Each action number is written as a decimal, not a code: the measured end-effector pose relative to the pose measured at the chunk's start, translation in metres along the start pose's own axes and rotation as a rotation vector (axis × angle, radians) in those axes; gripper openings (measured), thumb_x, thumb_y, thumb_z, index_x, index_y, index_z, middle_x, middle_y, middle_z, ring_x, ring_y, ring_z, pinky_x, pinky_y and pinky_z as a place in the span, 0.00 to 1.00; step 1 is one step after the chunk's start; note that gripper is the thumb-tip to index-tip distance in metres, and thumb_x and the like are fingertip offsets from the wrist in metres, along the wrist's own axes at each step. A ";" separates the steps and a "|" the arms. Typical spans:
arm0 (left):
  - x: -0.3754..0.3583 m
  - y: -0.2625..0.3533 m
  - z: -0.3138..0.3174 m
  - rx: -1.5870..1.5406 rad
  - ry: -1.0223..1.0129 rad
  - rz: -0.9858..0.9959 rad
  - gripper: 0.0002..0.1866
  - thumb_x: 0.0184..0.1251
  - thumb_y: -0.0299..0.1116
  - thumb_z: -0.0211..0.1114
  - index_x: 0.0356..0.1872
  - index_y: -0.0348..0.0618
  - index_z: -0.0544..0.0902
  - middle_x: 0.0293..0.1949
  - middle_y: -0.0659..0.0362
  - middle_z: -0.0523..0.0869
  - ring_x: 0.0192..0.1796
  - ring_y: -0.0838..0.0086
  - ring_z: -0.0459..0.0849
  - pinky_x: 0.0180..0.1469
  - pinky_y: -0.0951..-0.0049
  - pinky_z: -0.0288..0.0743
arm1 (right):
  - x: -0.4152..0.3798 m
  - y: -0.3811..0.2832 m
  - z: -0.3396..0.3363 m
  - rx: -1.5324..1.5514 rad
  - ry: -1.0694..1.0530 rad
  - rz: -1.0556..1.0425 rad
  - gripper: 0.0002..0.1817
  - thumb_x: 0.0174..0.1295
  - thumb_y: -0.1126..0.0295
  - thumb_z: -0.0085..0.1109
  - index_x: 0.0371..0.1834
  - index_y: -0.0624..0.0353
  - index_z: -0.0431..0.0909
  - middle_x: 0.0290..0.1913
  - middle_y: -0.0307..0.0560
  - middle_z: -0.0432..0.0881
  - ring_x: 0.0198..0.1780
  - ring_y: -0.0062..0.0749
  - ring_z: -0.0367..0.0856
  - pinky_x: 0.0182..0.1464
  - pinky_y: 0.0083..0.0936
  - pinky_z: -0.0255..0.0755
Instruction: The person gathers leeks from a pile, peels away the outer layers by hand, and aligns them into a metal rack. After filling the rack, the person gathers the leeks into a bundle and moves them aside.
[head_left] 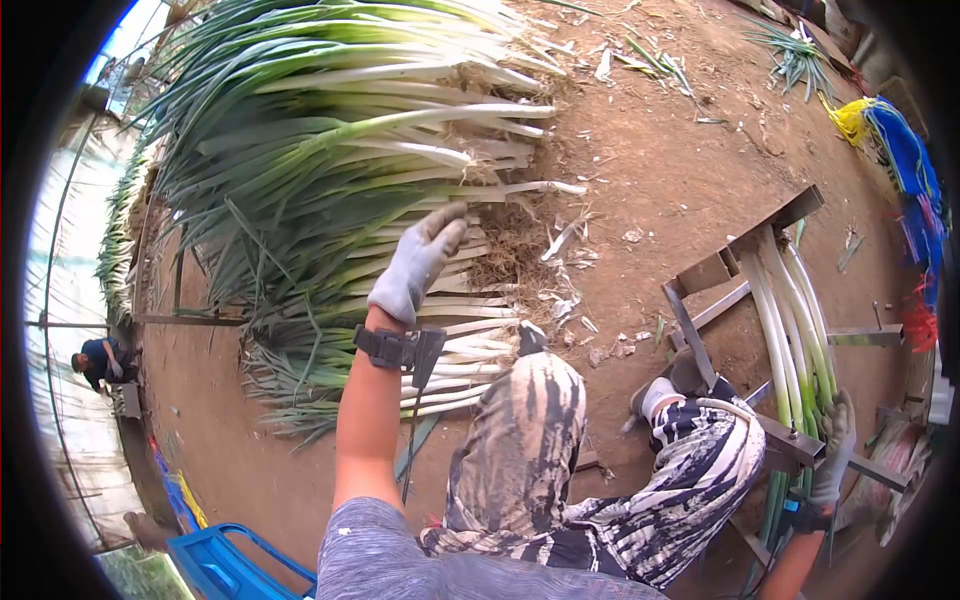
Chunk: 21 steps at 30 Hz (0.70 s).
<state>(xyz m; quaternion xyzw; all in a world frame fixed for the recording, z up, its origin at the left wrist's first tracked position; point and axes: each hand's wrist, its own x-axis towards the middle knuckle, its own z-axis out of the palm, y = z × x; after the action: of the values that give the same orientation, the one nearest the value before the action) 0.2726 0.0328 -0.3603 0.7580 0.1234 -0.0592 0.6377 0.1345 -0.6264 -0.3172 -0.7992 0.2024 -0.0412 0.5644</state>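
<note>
Head view. Metal stand (712,271): one. Leeks (775,340): several, laid across the stand. Leek pile (340,160): left of the stand. My left hand (418,262): left of the stand, fingers loosely extended, pinching nothing visible. My right hand (838,450): at the stand's near end; whether gripping, I cannot tell. Handling, I judge: stalks parallel, root ends level.

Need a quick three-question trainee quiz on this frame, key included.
1. Which hand is beside the leeks set in the metal frame? A) left B) right
2. True or false: both hands are gloved.
3. Fill in: the root ends in the large leek pile point toward the picture's ____ side.

Key: 1. B, the right hand. 2. True; the left hand too. 3. Right.
</note>
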 end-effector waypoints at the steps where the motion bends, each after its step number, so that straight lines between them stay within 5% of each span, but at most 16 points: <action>1: -0.012 -0.037 -0.020 0.109 0.030 -0.107 0.22 0.71 0.36 0.57 0.61 0.33 0.74 0.50 0.56 0.84 0.50 0.75 0.82 0.52 0.77 0.74 | -0.012 -0.016 0.009 0.106 -0.009 -0.037 0.29 0.73 0.55 0.45 0.69 0.66 0.61 0.64 0.54 0.70 0.61 0.33 0.71 0.62 0.29 0.66; 3: -0.053 -0.105 -0.048 0.834 0.058 -0.261 0.23 0.65 0.43 0.57 0.58 0.43 0.78 0.53 0.45 0.82 0.54 0.53 0.81 0.57 0.60 0.74 | -0.035 -0.045 0.040 0.157 -0.102 -0.071 0.29 0.73 0.53 0.44 0.67 0.65 0.64 0.60 0.52 0.73 0.56 0.31 0.75 0.58 0.26 0.68; 5: -0.097 -0.163 -0.059 1.114 -0.030 -0.341 0.21 0.63 0.42 0.55 0.55 0.46 0.78 0.52 0.46 0.81 0.54 0.51 0.80 0.56 0.55 0.73 | -0.040 -0.057 0.047 0.111 -0.153 -0.027 0.29 0.72 0.52 0.44 0.65 0.65 0.67 0.56 0.49 0.76 0.51 0.30 0.77 0.55 0.24 0.70; 9: -0.136 -0.222 -0.066 1.134 -0.172 -0.428 0.23 0.61 0.41 0.58 0.58 0.46 0.74 0.58 0.49 0.75 0.58 0.56 0.77 0.59 0.57 0.70 | -0.031 -0.055 0.041 -0.221 -0.126 0.002 0.26 0.70 0.52 0.49 0.59 0.65 0.74 0.46 0.44 0.81 0.43 0.27 0.79 0.47 0.21 0.72; 14: -0.095 -0.265 -0.070 1.170 0.118 -0.135 0.30 0.58 0.36 0.61 0.64 0.43 0.69 0.65 0.51 0.69 0.66 0.58 0.67 0.68 0.60 0.60 | -0.028 -0.062 0.036 -0.387 -0.079 0.054 0.25 0.70 0.52 0.49 0.58 0.62 0.75 0.45 0.44 0.80 0.42 0.26 0.79 0.44 0.22 0.74; 19: -0.031 -0.250 -0.085 1.349 0.331 -0.032 0.30 0.56 0.33 0.61 0.63 0.44 0.69 0.65 0.54 0.69 0.68 0.60 0.65 0.70 0.60 0.56 | -0.033 -0.067 0.035 -0.404 0.005 0.106 0.25 0.70 0.52 0.48 0.58 0.60 0.76 0.44 0.44 0.81 0.42 0.25 0.80 0.43 0.22 0.75; 21: -0.014 -0.269 -0.094 1.303 0.271 -0.097 0.30 0.56 0.32 0.61 0.63 0.45 0.69 0.63 0.55 0.70 0.67 0.60 0.65 0.71 0.60 0.56 | -0.024 -0.060 0.019 -0.412 -0.009 0.120 0.26 0.70 0.51 0.48 0.57 0.62 0.76 0.45 0.45 0.81 0.42 0.23 0.80 0.41 0.21 0.75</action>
<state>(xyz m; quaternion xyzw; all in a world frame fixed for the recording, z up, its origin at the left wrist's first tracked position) 0.1822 0.1660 -0.5960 0.9827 0.1753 -0.0546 0.0250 0.1347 -0.5838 -0.2651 -0.8844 0.2510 0.0383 0.3915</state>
